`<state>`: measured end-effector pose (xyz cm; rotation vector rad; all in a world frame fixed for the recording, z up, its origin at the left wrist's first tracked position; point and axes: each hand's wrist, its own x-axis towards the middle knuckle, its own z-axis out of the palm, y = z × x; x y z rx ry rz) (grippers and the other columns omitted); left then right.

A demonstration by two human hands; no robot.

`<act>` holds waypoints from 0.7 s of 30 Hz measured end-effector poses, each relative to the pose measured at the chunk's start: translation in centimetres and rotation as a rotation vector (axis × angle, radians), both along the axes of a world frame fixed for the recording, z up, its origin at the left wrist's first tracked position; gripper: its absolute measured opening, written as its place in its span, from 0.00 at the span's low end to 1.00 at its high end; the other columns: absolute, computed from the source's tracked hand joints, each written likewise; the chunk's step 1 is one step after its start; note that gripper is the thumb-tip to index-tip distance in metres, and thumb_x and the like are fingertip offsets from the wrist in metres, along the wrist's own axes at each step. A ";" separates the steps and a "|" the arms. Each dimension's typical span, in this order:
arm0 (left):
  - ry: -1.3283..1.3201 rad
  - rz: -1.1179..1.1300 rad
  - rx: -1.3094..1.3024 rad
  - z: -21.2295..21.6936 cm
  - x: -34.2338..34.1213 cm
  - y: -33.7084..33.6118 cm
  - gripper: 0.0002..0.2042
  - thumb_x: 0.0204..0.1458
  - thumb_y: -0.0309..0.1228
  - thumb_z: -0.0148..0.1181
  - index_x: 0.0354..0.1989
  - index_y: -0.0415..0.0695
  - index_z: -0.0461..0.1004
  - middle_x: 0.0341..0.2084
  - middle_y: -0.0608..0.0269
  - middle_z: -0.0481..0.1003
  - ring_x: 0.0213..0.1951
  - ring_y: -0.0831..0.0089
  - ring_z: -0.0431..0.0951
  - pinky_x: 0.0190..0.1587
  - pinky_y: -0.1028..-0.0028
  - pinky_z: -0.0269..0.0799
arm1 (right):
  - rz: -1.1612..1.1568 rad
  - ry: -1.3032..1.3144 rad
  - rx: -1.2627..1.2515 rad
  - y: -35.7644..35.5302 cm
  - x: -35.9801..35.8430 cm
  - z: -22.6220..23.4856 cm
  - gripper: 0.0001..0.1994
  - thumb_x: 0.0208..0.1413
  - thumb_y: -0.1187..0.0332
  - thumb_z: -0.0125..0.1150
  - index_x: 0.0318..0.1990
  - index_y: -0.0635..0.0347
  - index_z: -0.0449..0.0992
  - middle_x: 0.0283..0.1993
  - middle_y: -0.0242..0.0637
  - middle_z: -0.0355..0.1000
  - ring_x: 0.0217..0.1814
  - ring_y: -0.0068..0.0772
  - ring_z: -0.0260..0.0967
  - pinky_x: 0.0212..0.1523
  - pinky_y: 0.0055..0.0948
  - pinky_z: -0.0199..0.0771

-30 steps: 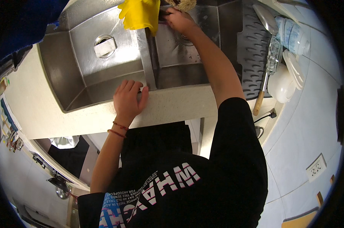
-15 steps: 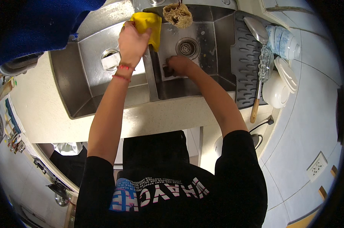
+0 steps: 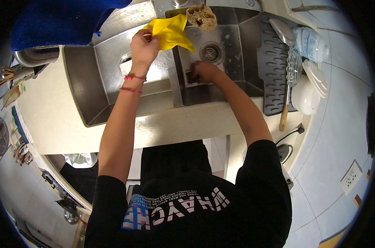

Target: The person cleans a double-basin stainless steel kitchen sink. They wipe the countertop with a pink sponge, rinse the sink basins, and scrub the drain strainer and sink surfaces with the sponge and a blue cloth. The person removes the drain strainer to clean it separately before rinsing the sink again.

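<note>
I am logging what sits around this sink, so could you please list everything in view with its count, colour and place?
Sink: one, steel, two basins side by side.
Cloth: one, yellow, draped over the divider between the basins.
Scrubber: one, brown, at the back rim of the right basin.
Drain: one, metal, right basin floor.
Draining mat: one, dark grey, ribbed, right of the sink.
Bowls: a stack, pale, count unclear, beside the mat.
Utensil with wooden handle: one, on the mat's edge.
Towel: one, blue, top left.
Left hand: holds the yellow cloth.
Right hand: in the right basin, on a small dark item.
</note>
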<state>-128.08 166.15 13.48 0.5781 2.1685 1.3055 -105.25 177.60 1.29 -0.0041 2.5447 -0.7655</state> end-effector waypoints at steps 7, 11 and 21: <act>-0.320 0.029 0.218 3.7 -0.1 -3.8 0.12 0.54 0.21 0.57 0.46 0.32 0.68 0.35 0.53 0.78 0.34 0.72 0.78 0.36 0.76 0.73 | -0.047 0.015 0.096 -0.6 -0.8 4.7 0.21 0.37 0.65 0.71 0.45 0.50 0.80 0.53 0.41 0.70 0.54 0.48 0.69 0.55 0.41 0.70; -0.604 0.190 0.311 7.7 -1.7 -9.0 0.13 0.55 0.20 0.57 0.48 0.34 0.68 0.41 0.53 0.76 0.42 0.69 0.78 0.48 0.74 0.73 | -0.211 -0.072 0.023 -0.9 -0.2 6.7 0.32 0.39 0.63 0.72 0.57 0.52 0.70 0.61 0.42 0.65 0.61 0.49 0.63 0.60 0.44 0.66; -0.576 0.321 0.481 12.6 -16.4 -27.9 0.14 0.59 0.23 0.52 0.52 0.33 0.66 0.48 0.53 0.74 0.51 0.63 0.75 0.59 0.66 0.67 | -0.340 -0.145 0.044 -2.6 0.2 3.5 0.35 0.37 0.63 0.73 0.57 0.54 0.67 0.58 0.47 0.67 0.60 0.53 0.64 0.58 0.45 0.67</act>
